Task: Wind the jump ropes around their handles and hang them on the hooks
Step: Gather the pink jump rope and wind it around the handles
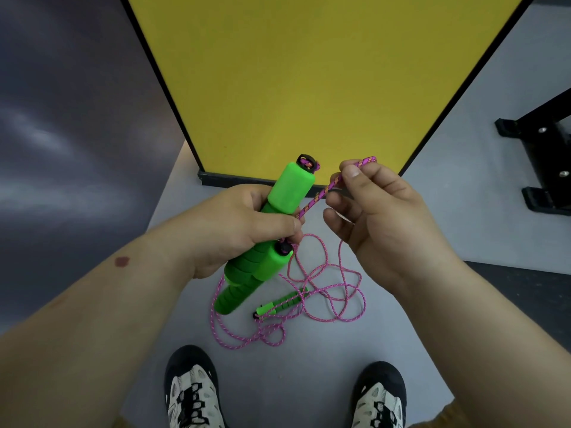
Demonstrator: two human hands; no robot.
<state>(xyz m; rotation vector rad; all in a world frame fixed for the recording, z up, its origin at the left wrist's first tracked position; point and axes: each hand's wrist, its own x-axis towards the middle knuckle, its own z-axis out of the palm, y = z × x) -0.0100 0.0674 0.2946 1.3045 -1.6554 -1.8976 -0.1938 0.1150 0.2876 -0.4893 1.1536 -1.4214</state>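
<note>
My left hand [234, 223] grips two bright green jump rope handles [287, 189] held side by side, pointing in opposite directions. A pink braided rope [318, 197] runs taut from my left thumb up to my right hand [377, 211], which pinches it between thumb and forefinger. The rest of the pink rope hangs down to loose tangled loops [324, 291] on the grey floor. A second, small green handle [279, 305] lies on the floor among those loops. No hooks are in view.
A yellow panel with a black frame [309, 72] stands straight ahead, its base on the grey floor. A black metal stand [543, 156] is at the right. My two shoes [194, 393] are at the bottom edge. A dark wall fills the left.
</note>
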